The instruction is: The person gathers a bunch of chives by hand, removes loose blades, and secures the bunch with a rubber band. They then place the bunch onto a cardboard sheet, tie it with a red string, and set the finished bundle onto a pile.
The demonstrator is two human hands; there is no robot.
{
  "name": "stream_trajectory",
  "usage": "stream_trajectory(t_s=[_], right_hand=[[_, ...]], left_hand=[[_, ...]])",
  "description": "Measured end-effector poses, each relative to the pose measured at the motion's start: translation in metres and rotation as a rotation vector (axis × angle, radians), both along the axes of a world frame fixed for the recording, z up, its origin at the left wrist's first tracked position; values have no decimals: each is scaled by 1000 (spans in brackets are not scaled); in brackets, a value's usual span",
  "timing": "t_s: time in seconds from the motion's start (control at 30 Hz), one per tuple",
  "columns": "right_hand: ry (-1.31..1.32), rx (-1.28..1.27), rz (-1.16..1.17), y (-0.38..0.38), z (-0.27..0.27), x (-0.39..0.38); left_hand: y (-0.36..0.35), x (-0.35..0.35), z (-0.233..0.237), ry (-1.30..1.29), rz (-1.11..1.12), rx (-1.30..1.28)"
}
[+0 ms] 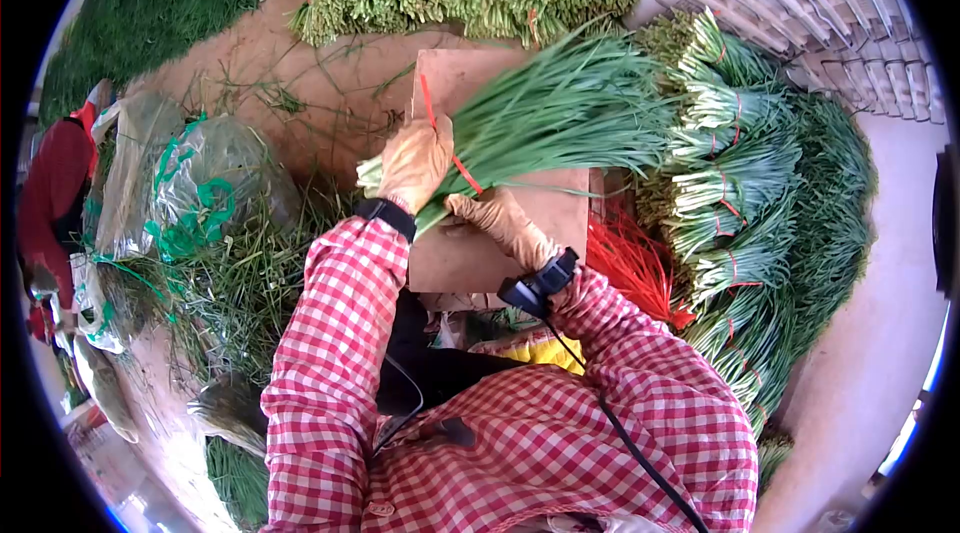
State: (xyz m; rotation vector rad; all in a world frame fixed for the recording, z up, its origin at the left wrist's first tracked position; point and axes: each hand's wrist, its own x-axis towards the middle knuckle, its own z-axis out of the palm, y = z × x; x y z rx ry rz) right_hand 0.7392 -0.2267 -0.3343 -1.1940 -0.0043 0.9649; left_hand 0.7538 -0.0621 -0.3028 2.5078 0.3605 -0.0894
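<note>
At the centre of the frame, observe a bunch of long, narrow green leaves with pale cut stems (pixel 575 108), lying across a flat, brown, rectangular board (pixel 465 261), stem ends to the left, leaf tips to the upper right. Note a narrow, bright-red strip (pixel 466 175) at the stem end, with one length jutting above the left hand (pixel 418 163) and another slanting down toward the right hand (pixel 500 221). Cannot confirm a full loop, the left hand being in the way.

Judge the step in hand to be fitting the strip to the stems. For good work, keep the stems compact and the cut ends level, seat the strip flat and clear of the soft leaf tips, and draw snug without bruising.

Record the left hand as closed firmly around the stems, back upward, below a nearly upright forearm in a red-and-white checked sleeve (pixel 335 303). Record the right hand as lower and to the right, fingers bent and directed leftward, close by the strip; cannot tell whether pinching anything. Note a slanted right forearm and, at far right, a row of red-banded green bunches (pixel 735 183).
</note>
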Motion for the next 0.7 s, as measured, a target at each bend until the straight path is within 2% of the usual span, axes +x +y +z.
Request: stream_trajectory(t_s=[0.07,0.13,0.17,0.2,0.23,0.3,0.33,0.37,0.4,0.43,0.5,0.53,0.6,0.7], right_hand=[[-240,-52,-156,10,-1,-5],[-326,-80,-91,7,24,-7],[-367,-97,-63,3,37,-6],[-388,-107,-30,-1,43,-1],[-443,-65,-36,-3,61,6],[-725,-71,-65,-5,95,22],[-798,-140,-19,-7,111,30],[-872,-212,25,-11,122,37],[-830,-146,92,-14,125,42],[-945,-197,201,-15,128,44],[-1165,-312,432,-21,132,47],[-1236,-336,496,-22,132,46],[-1305,-370,569,-30,135,44],[-1321,-389,640,-46,144,35]], left_hand=[[-5,-13,2,-108,96,-199],[0,-25,-9,-86,226,-440],[-1,-26,-1,-200,217,-583],[-2,-31,8,-232,197,-623],[-7,-32,45,-268,177,-665],[-15,-19,82,-421,146,-1097],[-16,-15,87,-576,59,-1071],[-22,-11,94,-586,88,-1342],[-25,-8,95,-584,124,-1347],[-26,-6,96,-578,160,-1353],[-29,2,48,-628,232,-1718],[-33,-1,35,-437,391,-1861],[-47,-3,-30,-676,253,-1585],[-51,-13,-32,-509,298,-1112]])
